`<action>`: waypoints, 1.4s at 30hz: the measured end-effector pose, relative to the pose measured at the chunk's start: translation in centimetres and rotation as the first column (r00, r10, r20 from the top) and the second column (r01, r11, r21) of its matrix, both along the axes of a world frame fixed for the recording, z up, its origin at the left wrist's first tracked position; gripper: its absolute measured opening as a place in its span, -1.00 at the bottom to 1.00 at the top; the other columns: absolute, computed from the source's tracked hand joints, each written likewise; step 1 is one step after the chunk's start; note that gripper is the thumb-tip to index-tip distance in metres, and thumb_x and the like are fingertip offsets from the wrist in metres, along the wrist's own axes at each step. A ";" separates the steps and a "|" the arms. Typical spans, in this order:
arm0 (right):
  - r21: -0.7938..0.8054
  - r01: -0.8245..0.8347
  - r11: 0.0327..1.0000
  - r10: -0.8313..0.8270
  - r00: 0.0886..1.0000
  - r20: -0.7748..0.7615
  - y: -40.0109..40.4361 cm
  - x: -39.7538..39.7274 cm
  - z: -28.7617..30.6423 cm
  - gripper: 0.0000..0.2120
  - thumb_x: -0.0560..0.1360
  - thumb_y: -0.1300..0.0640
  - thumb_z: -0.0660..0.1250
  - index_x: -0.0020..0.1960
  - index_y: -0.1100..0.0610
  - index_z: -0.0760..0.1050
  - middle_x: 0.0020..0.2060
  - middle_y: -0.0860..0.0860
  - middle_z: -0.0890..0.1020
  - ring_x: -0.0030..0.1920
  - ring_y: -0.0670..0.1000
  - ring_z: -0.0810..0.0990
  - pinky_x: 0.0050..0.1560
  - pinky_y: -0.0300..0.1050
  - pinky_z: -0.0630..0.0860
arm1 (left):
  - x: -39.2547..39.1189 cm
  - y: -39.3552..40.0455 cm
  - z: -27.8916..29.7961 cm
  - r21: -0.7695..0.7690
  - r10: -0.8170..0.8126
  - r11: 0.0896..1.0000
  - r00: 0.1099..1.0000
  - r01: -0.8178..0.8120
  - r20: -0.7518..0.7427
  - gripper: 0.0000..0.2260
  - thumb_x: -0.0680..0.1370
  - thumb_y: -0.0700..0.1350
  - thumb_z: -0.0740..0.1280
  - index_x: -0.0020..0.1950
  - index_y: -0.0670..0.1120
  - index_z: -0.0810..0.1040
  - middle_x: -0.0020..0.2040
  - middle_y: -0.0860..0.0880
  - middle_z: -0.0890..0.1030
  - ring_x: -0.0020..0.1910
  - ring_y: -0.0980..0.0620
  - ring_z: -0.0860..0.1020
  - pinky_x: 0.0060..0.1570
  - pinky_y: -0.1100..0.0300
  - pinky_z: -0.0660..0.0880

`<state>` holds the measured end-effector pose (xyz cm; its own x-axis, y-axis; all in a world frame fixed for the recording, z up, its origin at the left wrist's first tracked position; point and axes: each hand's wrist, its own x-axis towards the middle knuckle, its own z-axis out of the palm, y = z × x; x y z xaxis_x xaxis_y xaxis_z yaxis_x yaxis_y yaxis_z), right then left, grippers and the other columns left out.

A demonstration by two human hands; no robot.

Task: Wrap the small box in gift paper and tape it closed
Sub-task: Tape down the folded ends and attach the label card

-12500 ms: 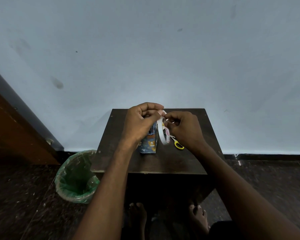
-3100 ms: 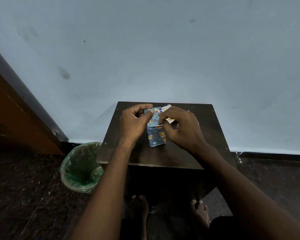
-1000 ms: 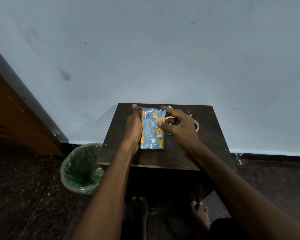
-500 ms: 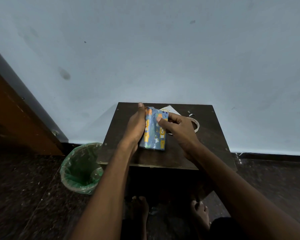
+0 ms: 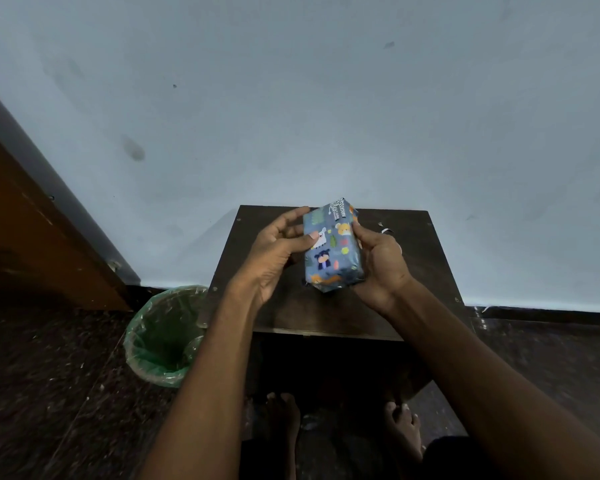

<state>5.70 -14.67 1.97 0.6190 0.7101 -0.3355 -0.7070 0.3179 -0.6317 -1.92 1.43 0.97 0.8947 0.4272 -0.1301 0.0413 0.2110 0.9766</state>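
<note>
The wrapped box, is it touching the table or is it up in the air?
Apart. In the head view both hands hold the wrapped box up, and bare table shows below its lower end.

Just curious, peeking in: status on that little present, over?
Left hand thumb on the wrapped box, right hand gripping its other side. Box held above the table. Nothing in the way.

no readable text anywhere, wrapped box (image 5: 332,249) just has cartoon animal and leaf prints on blue paper, nothing legible on the table (image 5: 426,258) or the bin (image 5: 142,336) either
</note>
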 end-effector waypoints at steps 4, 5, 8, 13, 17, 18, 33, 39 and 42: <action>-0.096 0.041 0.995 -0.035 0.997 0.063 0.2 0.0 -0.5 -0.59 0.74 -0.05 0.10 0.27 0.16 0.63 0.16 0.17 0.73 0.02 0.19 0.75 0.22 0.23 0.58 | -0.3 -0.1 0.4 -0.018 -0.007 1.000 0.998 0.008 0.057 -0.53 0.51 -0.38 0.50 0.40 -0.12 0.61 0.22 -0.09 0.74 0.22 -0.03 0.69 0.17 0.10 0.66; -0.123 0.056 0.991 -0.044 0.994 0.096 0.3 0.2 -0.8 -0.61 0.75 -0.02 0.10 0.28 0.14 0.63 0.17 0.17 0.72 0.06 0.21 0.73 0.26 0.25 0.57 | -0.3 -0.1 0.4 -0.016 -0.009 1.000 0.997 0.010 0.081 -0.52 0.51 -0.40 0.49 0.40 -0.13 0.62 0.21 -0.10 0.74 0.20 -0.02 0.69 0.20 0.10 0.66; -0.212 0.070 0.975 -0.030 0.983 0.183 0.5 0.6 -1.1 -0.66 0.75 0.05 0.11 0.17 0.09 0.66 0.12 0.15 0.74 0.05 0.19 0.72 0.24 0.25 0.60 | -0.5 -0.2 0.6 0.012 -0.030 1.000 0.990 0.029 0.135 -0.50 0.48 -0.45 0.48 0.39 -0.13 0.63 0.17 -0.13 0.72 0.13 0.02 0.68 0.27 0.05 0.63; -0.243 0.077 0.967 -0.031 0.982 0.188 0.6 0.4 -1.2 -0.64 0.75 0.03 0.10 0.15 0.10 0.66 0.09 0.16 0.75 0.01 0.17 0.72 0.20 0.23 0.61 | -0.5 -0.2 0.4 0.041 -0.057 0.998 0.985 0.051 0.165 -0.47 0.47 -0.42 0.49 0.41 -0.10 0.63 0.18 -0.14 0.71 0.13 0.00 0.65 0.29 -0.02 0.60; -0.250 0.084 0.965 -0.038 0.982 0.184 0.7 0.5 -1.4 -0.65 0.75 0.02 0.11 0.19 0.12 0.65 0.16 0.19 0.73 0.05 0.19 0.71 0.26 0.25 0.58 | -0.4 0.1 0.1 0.090 -0.082 0.994 0.979 0.066 0.186 -0.46 0.40 -0.33 0.47 0.37 -0.02 0.66 -0.01 -0.06 0.68 0.04 -0.01 0.58 0.22 -0.02 0.62; -0.262 0.091 0.961 -0.042 0.982 0.186 0.7 0.6 -1.4 -0.65 0.74 0.02 0.12 0.22 0.14 0.64 0.16 0.19 0.73 0.05 0.19 0.71 0.24 0.24 0.59 | -0.4 0.0 0.0 0.109 -0.080 0.992 0.980 0.061 0.182 -0.46 0.39 -0.33 0.47 0.36 -0.02 0.66 -0.04 -0.04 0.67 0.02 0.00 0.57 0.21 -0.03 0.63; -0.397 0.169 0.902 -0.095 0.975 0.199 1.3 0.5 -2.0 -0.68 0.70 0.08 0.20 0.29 0.20 0.63 0.13 0.20 0.74 0.15 0.27 0.72 0.14 0.26 0.67 | 0.3 -0.7 -0.4 0.350 0.000 0.936 0.992 -0.044 0.124 -0.55 0.36 -0.25 0.52 0.25 -0.04 0.64 0.03 0.00 0.69 -0.13 0.23 0.61 -0.10 0.22 0.61; -0.425 0.184 0.886 -0.076 0.963 0.259 1.4 0.1 -1.5 -0.69 0.72 0.06 0.19 0.24 0.19 0.64 0.06 0.17 0.76 0.07 0.22 0.74 -0.03 0.13 0.70 | 0.4 -0.7 -0.3 0.304 0.117 0.940 0.984 -0.153 0.134 -0.68 0.37 -0.16 0.53 0.11 -0.04 0.70 -0.06 -0.03 0.73 -0.10 0.08 0.64 -0.09 0.13 0.68; -0.466 0.217 0.857 -0.079 0.951 0.298 1.7 -0.1 -1.8 -0.68 0.73 0.05 0.15 0.24 0.18 0.62 0.05 0.18 0.76 0.06 0.23 0.75 0.02 0.18 0.71 | 1.0 -1.5 -0.9 0.391 0.172 0.897 0.978 -0.206 0.121 -0.69 0.32 -0.08 0.59 0.03 0.00 0.67 0.05 -0.09 0.71 -0.08 0.03 0.70 -0.10 0.06 0.71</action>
<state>5.61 -13.02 0.14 0.8165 0.3891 -0.4265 -0.4658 0.0077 -0.8849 -0.94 -0.09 0.12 0.7922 0.5898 0.1567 -0.0439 -0.2010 0.9786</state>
